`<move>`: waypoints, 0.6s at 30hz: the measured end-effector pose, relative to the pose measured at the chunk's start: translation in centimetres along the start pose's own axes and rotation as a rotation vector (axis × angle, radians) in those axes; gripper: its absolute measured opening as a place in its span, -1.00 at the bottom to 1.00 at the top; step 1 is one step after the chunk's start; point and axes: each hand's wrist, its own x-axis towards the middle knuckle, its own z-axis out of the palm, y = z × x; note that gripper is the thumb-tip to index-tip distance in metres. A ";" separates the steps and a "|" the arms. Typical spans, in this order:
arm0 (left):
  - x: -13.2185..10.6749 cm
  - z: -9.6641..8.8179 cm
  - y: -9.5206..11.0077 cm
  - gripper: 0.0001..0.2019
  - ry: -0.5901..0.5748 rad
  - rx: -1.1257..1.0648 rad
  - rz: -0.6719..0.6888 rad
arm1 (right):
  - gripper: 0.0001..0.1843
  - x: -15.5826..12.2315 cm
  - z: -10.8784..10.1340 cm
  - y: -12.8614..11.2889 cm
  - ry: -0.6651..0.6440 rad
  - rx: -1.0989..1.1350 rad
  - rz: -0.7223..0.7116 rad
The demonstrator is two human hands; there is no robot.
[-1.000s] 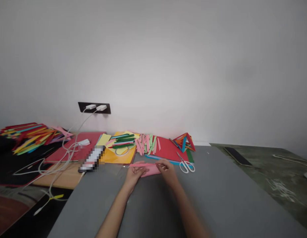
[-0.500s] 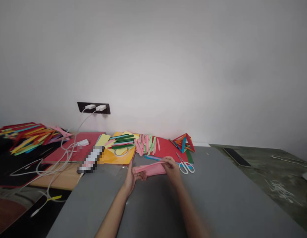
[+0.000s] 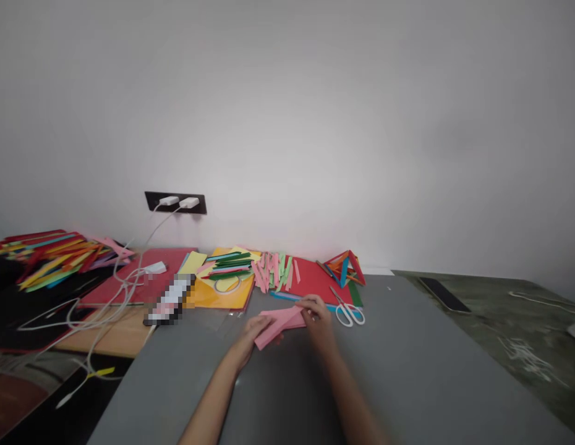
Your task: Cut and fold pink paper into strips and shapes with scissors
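Note:
Pink paper (image 3: 279,326) is held between my two hands, above the grey table (image 3: 287,395). One folded strip of it slants down to the lower left across the rest. My left hand (image 3: 247,337) is closed on the paper's left end, thumb on top and fingers partly hidden beneath. At the right end my right hand (image 3: 316,314) pinches the paper between thumb and fingers. White-handled scissors (image 3: 347,309) lie just right of my right hand, blades pointing to the upper left.
Behind my hands lie pink and green paper strips (image 3: 273,271), red paper (image 3: 313,281) and yellow sheets (image 3: 213,295). A coloured paper frame (image 3: 345,269) stands at the back right. On the left are a phone (image 3: 170,300), tangled white cables (image 3: 125,284) and a heap of strips (image 3: 51,253).
The pink strip on top has swung so its left end slants down toward me. My left hand has turned from palm up to thumb over the paper.

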 end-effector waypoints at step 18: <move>0.6 -0.3 -0.2 -0.76 0.164 0.125 0.145 | -0.63 0.5 -3.7 1.9 0.251 -0.509 0.111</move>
